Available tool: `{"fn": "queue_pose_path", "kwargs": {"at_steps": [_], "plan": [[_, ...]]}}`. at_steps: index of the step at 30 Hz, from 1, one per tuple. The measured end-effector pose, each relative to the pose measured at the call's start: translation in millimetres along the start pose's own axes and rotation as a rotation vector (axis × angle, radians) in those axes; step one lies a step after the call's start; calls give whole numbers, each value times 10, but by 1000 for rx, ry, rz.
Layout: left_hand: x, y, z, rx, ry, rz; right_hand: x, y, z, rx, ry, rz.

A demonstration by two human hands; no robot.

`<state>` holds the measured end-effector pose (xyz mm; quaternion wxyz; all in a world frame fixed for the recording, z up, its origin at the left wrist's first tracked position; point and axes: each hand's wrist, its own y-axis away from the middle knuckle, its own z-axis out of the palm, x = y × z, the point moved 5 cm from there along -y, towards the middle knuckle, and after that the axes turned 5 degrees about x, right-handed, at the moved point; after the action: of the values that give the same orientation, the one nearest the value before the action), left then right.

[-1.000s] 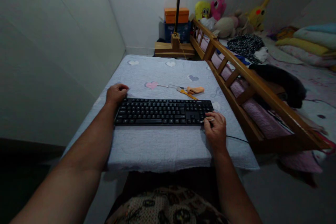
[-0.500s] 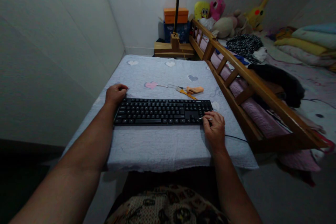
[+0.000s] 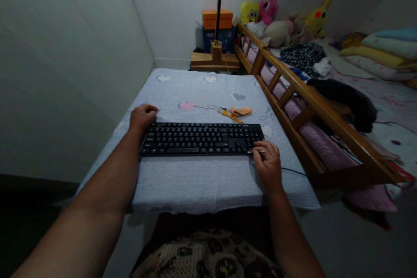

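A black keyboard (image 3: pixel 185 139) lies flat on the cloth-covered table. My right hand (image 3: pixel 267 158) is over its lower right corner, closed on a thin white cotton swab (image 3: pixel 260 151); one tip of the swab is at the number-pad keys. My left hand (image 3: pixel 143 117) rests by the keyboard's upper left corner, its fingers curled together. Whether anything is inside those fingers is hidden. Behind the keyboard lie a flat brush (image 3: pixel 230 116) with an orange-yellow handle, a crumpled-looking orange piece (image 3: pixel 241 111) and a thin wire loop (image 3: pixel 213 106).
A pale heart-patterned cloth (image 3: pixel 195 178) covers the table. The keyboard's cable (image 3: pixel 293 170) runs off to the right. A wooden bed rail (image 3: pixel 312 100) borders the right side, with plush toys and bedding beyond. Behind the table stand a wooden base (image 3: pixel 203 58) with a pole and an orange box (image 3: pixel 217 19).
My right hand has shifted slightly down and right, and the swab's tip has moved a little toward the keyboard's front edge. My left hand has stayed in place.
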<state>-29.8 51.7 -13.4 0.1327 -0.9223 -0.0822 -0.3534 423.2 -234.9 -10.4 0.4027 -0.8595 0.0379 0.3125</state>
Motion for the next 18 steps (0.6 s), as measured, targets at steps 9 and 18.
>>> {"fn": "queue_pose_path", "kwargs": {"at_steps": [9, 18], "plan": [[-57, -29, 23, -2, 5, -1, 12, -18, -37, 53, 15, -3], [-58, -19, 16, 3, -7, -6, 39, -13, -73, 100, 58, 29]]}}
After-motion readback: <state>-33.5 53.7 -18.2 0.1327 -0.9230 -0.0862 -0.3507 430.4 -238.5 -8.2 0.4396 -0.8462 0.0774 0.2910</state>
